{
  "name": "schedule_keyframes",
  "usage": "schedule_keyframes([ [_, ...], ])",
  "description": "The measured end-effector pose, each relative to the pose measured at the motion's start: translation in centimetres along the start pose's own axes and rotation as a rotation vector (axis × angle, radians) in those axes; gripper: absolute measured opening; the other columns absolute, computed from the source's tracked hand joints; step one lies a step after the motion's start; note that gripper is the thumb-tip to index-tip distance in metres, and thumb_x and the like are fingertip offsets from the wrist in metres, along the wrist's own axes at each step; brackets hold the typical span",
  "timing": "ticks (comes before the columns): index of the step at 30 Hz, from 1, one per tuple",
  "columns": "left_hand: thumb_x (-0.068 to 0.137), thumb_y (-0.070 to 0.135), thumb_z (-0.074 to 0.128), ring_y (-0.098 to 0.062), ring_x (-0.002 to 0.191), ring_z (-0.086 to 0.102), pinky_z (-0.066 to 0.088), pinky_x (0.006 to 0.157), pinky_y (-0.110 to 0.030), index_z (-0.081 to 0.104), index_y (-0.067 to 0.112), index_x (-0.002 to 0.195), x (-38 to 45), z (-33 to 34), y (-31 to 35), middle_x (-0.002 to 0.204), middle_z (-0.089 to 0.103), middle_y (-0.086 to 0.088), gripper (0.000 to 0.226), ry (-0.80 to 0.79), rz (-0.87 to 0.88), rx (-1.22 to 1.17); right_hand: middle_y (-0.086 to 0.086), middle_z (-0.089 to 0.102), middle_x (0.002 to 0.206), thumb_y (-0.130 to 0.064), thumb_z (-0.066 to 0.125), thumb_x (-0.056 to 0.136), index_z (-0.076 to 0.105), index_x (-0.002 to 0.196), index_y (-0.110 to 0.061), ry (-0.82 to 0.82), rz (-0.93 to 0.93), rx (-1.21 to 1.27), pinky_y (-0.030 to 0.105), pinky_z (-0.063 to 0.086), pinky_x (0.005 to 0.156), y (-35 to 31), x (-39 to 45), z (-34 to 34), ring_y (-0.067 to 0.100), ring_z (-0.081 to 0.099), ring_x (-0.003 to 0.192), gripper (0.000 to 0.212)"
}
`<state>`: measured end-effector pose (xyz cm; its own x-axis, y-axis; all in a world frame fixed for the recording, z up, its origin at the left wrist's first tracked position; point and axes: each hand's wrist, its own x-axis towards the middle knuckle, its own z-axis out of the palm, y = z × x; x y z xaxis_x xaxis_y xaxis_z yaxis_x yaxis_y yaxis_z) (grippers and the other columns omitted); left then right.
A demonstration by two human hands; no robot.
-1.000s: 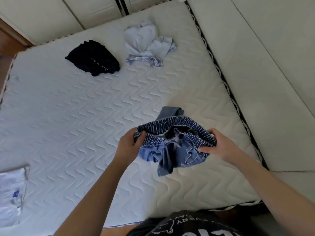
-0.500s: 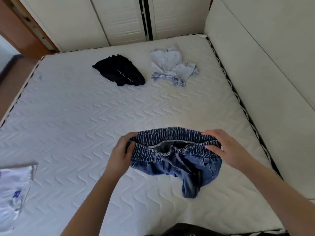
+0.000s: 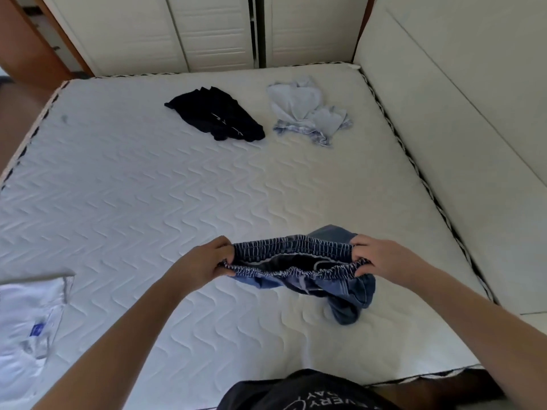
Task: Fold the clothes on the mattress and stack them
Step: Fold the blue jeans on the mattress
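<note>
Four garments lie within your view, all on the white quilted mattress point(image 3: 148, 187).

Item 1: blue denim shorts point(image 3: 299, 270), near the mattress's near-right corner. Your left hand point(image 3: 204, 261) and right hand point(image 3: 381, 258) each pinch an end of the elastic waistband with curled fingers, stretching it open between them. The legs hang bunched below your right hand, their lowest fold touching the mattress.

Item 2: black garment point(image 3: 217, 118), crumpled, toward the far edge, left of centre.

Item 3: pale blue garment point(image 3: 307, 112), crumpled, just beside the black one on its right, near the far-right corner.

Item 4: white garment point(image 3: 26, 327), laid flat at the left edge, near corner, partly cut off by the frame.

Open room: bare quilting across the middle, from the left edge to the right edge, between your hands and the far pair.

Bounds: cupboard doors point(image 3: 207, 31) past the far edge; a pale padded panel point(image 3: 458, 113) along the right edge.
</note>
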<state>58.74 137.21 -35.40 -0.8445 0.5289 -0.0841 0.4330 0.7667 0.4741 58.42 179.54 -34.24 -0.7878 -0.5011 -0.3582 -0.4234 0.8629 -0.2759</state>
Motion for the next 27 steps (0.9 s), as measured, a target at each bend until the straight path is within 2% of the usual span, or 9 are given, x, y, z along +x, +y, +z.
schedule_keyframes([
  [3, 0.088, 0.018, 0.071, -0.018, 0.079, 0.061, 0.053, 0.069, -0.034, 0.059, 0.009, 0.088, -0.9, -0.2, 0.8, 0.111, 0.058, 0.003, 0.015, 0.078, 0.121, 0.001, -0.018, 0.052, 0.121, -0.029, 0.067, 0.09, 0.053, 0.087, -0.022, 0.096, -0.01, 0.122, 0.02, 0.033, 0.071, -0.1, -1.5, -0.2, 0.0, 0.048, 0.085, 0.016],
  [6, 0.094, 0.022, 0.06, -0.019, 0.093, 0.064, 0.053, 0.079, -0.029, 0.063, 0.012, 0.1, -1.3, -0.7, 1.9, 0.122, 0.06, -0.006, 0.013, 0.141, 0.264, 0.019, -0.018, 0.055, 0.119, -0.019, 0.065, 0.092, 0.046, 0.084, -0.029, 0.157, -0.005, 0.273, 0.033, 0.045, 0.082, 0.0, -3.4, -1.0, 0.012, 0.056, 0.098, 0.022],
  [11, 0.099, 0.025, 0.049, -0.027, 0.111, 0.059, 0.048, 0.093, -0.034, 0.061, 0.009, 0.105, -1.1, -2.9, 3.2, 0.126, 0.06, -0.012, 0.021, 0.226, 0.377, 0.137, -0.022, 0.054, 0.135, -0.009, 0.062, 0.093, 0.054, 0.087, -0.021, 0.33, -0.013, 0.529, 0.016, 0.044, 0.094, 0.8, -6.2, -3.0, -0.001, 0.054, 0.119, 0.016],
  [13, 0.102, 0.032, 0.041, -0.02, 0.105, 0.061, 0.049, 0.088, -0.028, 0.064, 0.008, 0.106, -1.1, -4.0, 3.8, 0.122, 0.063, -0.006, 0.033, 0.252, 0.363, 0.146, -0.021, 0.061, 0.127, -0.007, 0.061, 0.093, 0.053, 0.086, -0.021, 0.401, 0.012, 0.63, 0.017, 0.047, 0.089, 1.4, -7.0, -3.6, 0.001, 0.061, 0.108, 0.017],
  [15, 0.103, 0.041, 0.034, -0.017, 0.09, 0.063, 0.049, 0.075, -0.025, 0.063, 0.009, 0.104, -1.1, -4.8, 4.7, 0.111, 0.065, -0.001, 0.043, 0.276, 0.314, 0.135, -0.019, 0.069, 0.102, -0.013, 0.062, 0.093, 0.051, 0.083, -0.031, 0.472, 0.08, 0.653, 0.025, 0.047, 0.074, 1.8, -7.4, -3.8, 0.012, 0.063, 0.081, 0.023],
  [18, 0.101, 0.049, 0.033, -0.006, 0.076, 0.058, 0.044, 0.067, -0.016, 0.062, 0.009, 0.099, -0.6, -5.4, 5.9, 0.093, 0.064, 0.003, 0.05, 0.331, 0.215, 0.072, -0.005, 0.055, 0.064, -0.021, 0.061, 0.095, 0.049, 0.079, -0.039, 0.549, 0.184, 0.677, 0.03, 0.038, 0.062, 2.0, -7.4, -3.7, 0.013, 0.045, 0.058, 0.027],
  [22, 0.096, 0.04, 0.048, -0.003, 0.07, 0.054, 0.041, 0.063, -0.012, 0.059, 0.013, 0.091, 0.4, -5.8, 6.9, 0.08, 0.06, 0.007, 0.03, 0.414, 0.088, -0.029, -0.001, 0.054, 0.065, -0.028, 0.056, 0.095, 0.052, 0.08, -0.031, 0.63, 0.18, 0.93, 0.041, 0.042, 0.069, 1.7, -7.7, -4.1, 0.017, 0.049, 0.064, 0.016],
  [24, 0.095, 0.026, 0.061, -0.002, 0.067, 0.054, 0.037, 0.059, -0.008, 0.055, 0.019, 0.086, 0.9, -6.3, 7.6, 0.071, 0.057, 0.011, 0.013, 0.451, 0.034, -0.074, 0.0, 0.053, 0.065, -0.036, 0.055, 0.091, 0.051, 0.081, -0.025, 0.663, 0.142, 1.066, 0.04, 0.043, 0.062, 1.2, -7.8, -4.6, 0.017, 0.048, 0.059, 0.015],
  [27, 0.091, 0.027, 0.063, -0.001, 0.059, 0.051, 0.035, 0.054, -0.009, 0.046, 0.029, 0.082, 1.6, -8.1, 9.5, 0.07, 0.057, 0.005, 0.019, 0.541, 0.036, -0.152, 0.003, 0.053, 0.071, -0.052, 0.062, 0.082, 0.053, 0.085, -0.023, 0.727, 0.134, 1.19, 0.036, 0.045, 0.057, 0.6, -7.9, -6.3, 0.019, 0.049, 0.061, 0.03],
])
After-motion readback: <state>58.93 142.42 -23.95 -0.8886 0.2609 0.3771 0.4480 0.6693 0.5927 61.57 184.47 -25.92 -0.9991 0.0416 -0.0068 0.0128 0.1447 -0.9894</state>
